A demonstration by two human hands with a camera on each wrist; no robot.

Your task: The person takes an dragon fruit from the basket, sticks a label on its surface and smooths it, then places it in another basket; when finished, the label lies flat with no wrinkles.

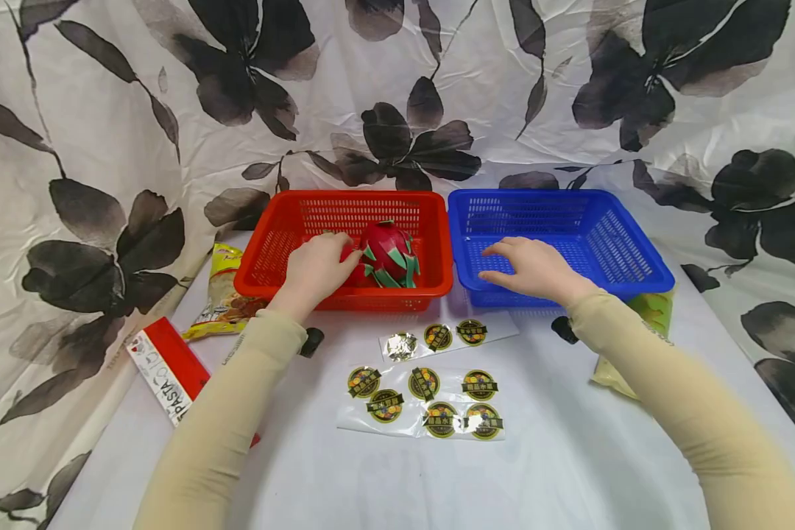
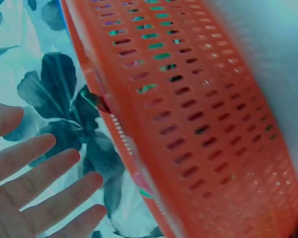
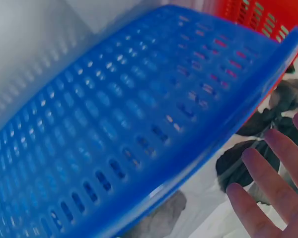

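Both sets of fingers (image 2: 64,159) spread, holding nothing: left hand (image 1: 319,266) above the red basket (image 1: 371,293), near the dragon fruit (image 1: 389,249) inside; right hand (image 1: 528,266) over the blue basket (image 1: 570,196). Cupping the dragon fruit from underneath seems surest.

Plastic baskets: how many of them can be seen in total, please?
2. The red basket is on the left, with the left hand over it; the blue basket is beside it, with the right hand over it. No other shows.
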